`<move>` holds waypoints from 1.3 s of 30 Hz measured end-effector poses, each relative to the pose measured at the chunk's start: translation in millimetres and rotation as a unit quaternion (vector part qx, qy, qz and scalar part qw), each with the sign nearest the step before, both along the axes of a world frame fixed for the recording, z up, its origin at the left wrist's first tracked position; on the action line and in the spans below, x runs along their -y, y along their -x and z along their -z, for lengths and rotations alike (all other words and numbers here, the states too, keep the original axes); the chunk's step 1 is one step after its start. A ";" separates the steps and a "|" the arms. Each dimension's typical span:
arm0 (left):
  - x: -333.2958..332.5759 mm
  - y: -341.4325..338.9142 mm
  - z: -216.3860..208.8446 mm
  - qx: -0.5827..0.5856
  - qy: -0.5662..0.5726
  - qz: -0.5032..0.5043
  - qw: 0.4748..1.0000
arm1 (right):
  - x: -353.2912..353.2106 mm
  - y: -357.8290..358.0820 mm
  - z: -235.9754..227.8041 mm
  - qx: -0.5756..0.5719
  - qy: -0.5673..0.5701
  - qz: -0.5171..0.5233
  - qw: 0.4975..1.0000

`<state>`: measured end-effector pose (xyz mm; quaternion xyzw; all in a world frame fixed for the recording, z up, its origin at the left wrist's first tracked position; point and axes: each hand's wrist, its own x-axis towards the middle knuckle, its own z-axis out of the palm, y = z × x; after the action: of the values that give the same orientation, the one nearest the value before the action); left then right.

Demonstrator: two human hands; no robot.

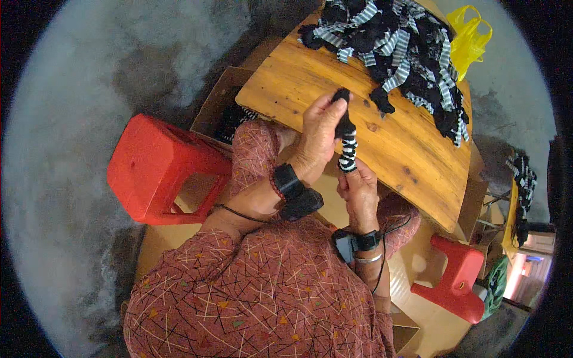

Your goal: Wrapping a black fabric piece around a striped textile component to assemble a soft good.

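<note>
A small black sock [346,132] with a black-and-white striped cuff is stretched between my two hands, over the near edge of the wooden table [298,77]. My left hand [322,125] grips its black foot end, thumb laid along the fabric. Lower down, my right hand [360,188] is closed at the striped cuff; some of its fingers are hidden, perhaps inside the opening. On the far part of the table lies a tangled pile of black and grey-striped socks [388,48], with one sock's black toe pointing toward my hands.
A yellow plastic bag [468,42] hangs at the table's far right corner. At left stand a red plastic stool [143,167] and an open cardboard box [209,104] with dark striped items. Another red stool [456,280] is at lower right. More striped socks [524,185] lie farther right.
</note>
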<state>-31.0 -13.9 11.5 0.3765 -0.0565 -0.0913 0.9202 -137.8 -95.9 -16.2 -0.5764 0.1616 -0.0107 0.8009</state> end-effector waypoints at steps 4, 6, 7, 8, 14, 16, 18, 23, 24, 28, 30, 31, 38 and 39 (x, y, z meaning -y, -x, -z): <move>0.2 12.6 -6.9 0.006 -0.028 0.034 0.999 | -13.3 -3.4 -2.3 0.043 -0.100 0.030 0.994; -7.6 11.0 -2.9 0.013 -0.044 0.053 0.998 | -4.6 -3.2 -0.7 0.040 -0.248 -0.072 0.965; -11.1 10.3 0.5 0.020 -0.062 0.068 0.996 | 1.8 -4.4 -2.1 0.040 -0.249 -0.074 0.965; -10.4 9.2 5.9 0.018 -0.047 0.052 0.997 | 7.3 -6.4 -4.7 0.015 -0.199 -0.086 0.976; -42.7 -18.3 7.8 0.081 -0.196 0.063 0.975 | 29.1 -5.2 -17.5 0.025 0.152 -0.049 0.987; -59.0 -26.1 -10.6 0.154 -0.230 0.019 0.961 | 32.8 -1.2 -13.5 0.024 0.196 -0.040 0.980; -65.5 -33.7 -18.6 0.193 -0.265 -0.009 0.945 | 34.8 1.4 -8.0 0.022 0.237 -0.031 0.971; -57.3 -18.1 -31.9 0.130 -0.268 0.093 0.950 | 31.4 1.7 -3.6 0.072 0.304 -0.018 0.950; -55.2 -22.0 -19.8 0.109 -0.236 0.102 0.960 | 28.6 0.5 -6.7 0.075 0.302 -0.024 0.950; -41.7 -26.0 2.0 0.036 -0.067 0.225 0.971 | 32.7 4.1 -5.9 0.051 0.311 -0.038 0.948; -36.2 -29.2 10.6 0.019 -0.035 0.214 0.976 | 33.9 7.0 -2.5 0.041 0.293 -0.044 0.954; -34.1 -30.2 13.0 0.003 -0.003 0.201 0.980 | 32.6 8.7 -1.9 0.014 0.211 -0.054 0.976; -13.6 -20.1 22.8 -0.047 0.030 0.117 0.992 | 27.2 12.1 12.2 -0.030 0.013 -0.050 0.998; -9.4 -14.6 20.5 -0.048 0.038 0.075 0.995 | 26.2 11.4 14.6 -0.018 0.015 -0.049 0.999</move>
<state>-16.3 -4.4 -9.0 0.3307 -0.0435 -0.1760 0.9262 -149.2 -122.1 -30.8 -0.5954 0.1477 0.0364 0.7889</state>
